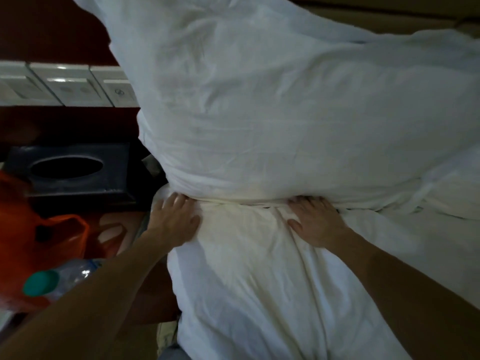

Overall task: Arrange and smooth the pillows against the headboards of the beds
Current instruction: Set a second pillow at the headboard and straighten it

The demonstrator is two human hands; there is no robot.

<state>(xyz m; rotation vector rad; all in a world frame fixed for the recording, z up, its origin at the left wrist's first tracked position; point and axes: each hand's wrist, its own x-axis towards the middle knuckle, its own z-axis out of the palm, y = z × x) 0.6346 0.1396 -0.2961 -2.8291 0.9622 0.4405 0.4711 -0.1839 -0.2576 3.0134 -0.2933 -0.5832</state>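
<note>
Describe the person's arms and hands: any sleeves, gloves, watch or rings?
Both forearms are bare as far as the frame shows; no sleeve edge comes into view. The left hand and right hand wear no gloves. No watch, bracelet or ring shows on either, though the light is dim.

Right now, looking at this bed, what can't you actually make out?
Head view only:
1. Headboard: hidden behind the big white pillow.
2. Right hand: tips of its fingers disappear under the pillow's lower edge.
3. Switch panel: symbols too small and dim.
4. Bottle: label blurred, lower part behind the left arm.
5. Orange object: blurred, cut off by the left edge.
</note>
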